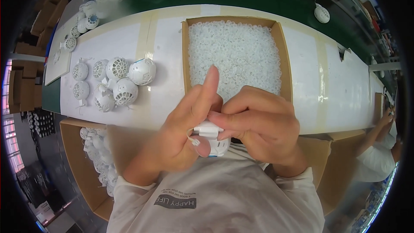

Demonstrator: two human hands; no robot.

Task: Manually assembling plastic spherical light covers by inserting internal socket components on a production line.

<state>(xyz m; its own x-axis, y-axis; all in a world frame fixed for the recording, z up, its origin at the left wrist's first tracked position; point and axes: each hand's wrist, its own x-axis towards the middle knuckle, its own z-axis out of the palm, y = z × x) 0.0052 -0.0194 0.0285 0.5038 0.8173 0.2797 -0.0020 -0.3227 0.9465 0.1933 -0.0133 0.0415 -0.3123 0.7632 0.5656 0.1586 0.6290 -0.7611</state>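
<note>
Close in front of my body I hold a white rounded plastic housing [221,147] with slots and a blue edge. My left hand [179,131] grips it from the left, with its index finger pointing up and away. My right hand [265,125] is closed over its upper part, thumb and fingers pinching at a white block-shaped piece [208,130]. Whatever lies between those fingertips is hidden. From the housing's left side hangs a short wire with a small white connector [195,141]. Just beyond my hands, small translucent plastic rings [235,54] fill a cardboard box [186,47].
Several white ball-shaped housings [117,67] with lattice openings stand on the white tabletop [166,69] at left. More sit along the green conveyor belt [258,2] beyond. Open cartons [71,146] flank me below the table. Far right, another person's arm [379,138] shows.
</note>
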